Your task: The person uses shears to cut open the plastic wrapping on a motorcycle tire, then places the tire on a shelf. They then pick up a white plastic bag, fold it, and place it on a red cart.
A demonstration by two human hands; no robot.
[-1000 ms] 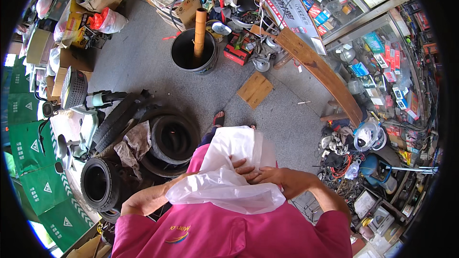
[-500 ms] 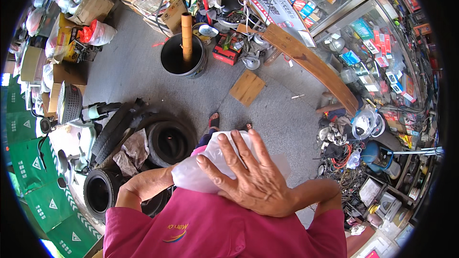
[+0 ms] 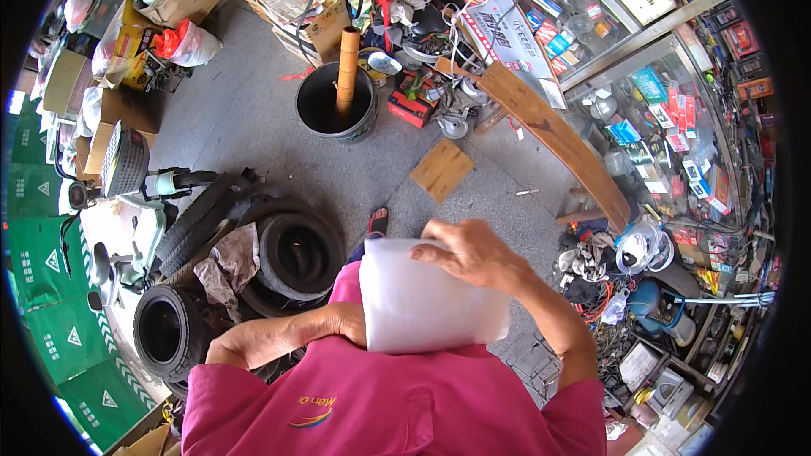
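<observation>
In front of my chest is a white, cloudy plastic sheet or bag [image 3: 431,308], spread roughly square; which of the two it is I cannot tell. At its upper edge my right hand [image 3: 469,249] is closed, with bent fingers gripping the plastic and the thumb lying over its front. Only the wrist and heel of my left hand [image 3: 351,321] show at the sheet's left side. The plastic covers the left fingers, so their grip is hidden.
Old tyres [image 3: 296,249] lie stacked on the left, a crumpled cloth [image 3: 232,266] over them. Ahead stand a black bucket [image 3: 312,114] with a bamboo pole [image 3: 346,72] and a wooden bench [image 3: 557,131]. A small board [image 3: 442,171] lies on the floor. Tools and cables clutter the right.
My right hand has gone from spread flat over the plastic to closed at its upper edge. The plastic now hangs flatter and squarer. My left hand has moved slightly right.
</observation>
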